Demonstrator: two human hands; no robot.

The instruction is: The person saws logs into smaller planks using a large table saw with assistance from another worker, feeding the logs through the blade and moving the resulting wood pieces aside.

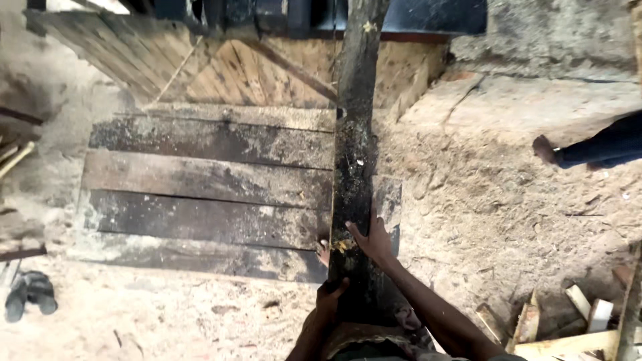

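Two hands on a dark upright post [354,167]: left hand [331,297] clasping, right hand [374,241] flat; plank platform [200,180], sawdust ground [495,200].

Sawdust-covered floor [481,220]; dark plank platform [200,194] centre-left, sandals [30,294] lower left, wood offcuts [575,327] lower right.

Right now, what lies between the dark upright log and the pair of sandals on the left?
In the head view, dark sawdust-strewn planks and sawdust-covered ground lie between the log and the sandals.
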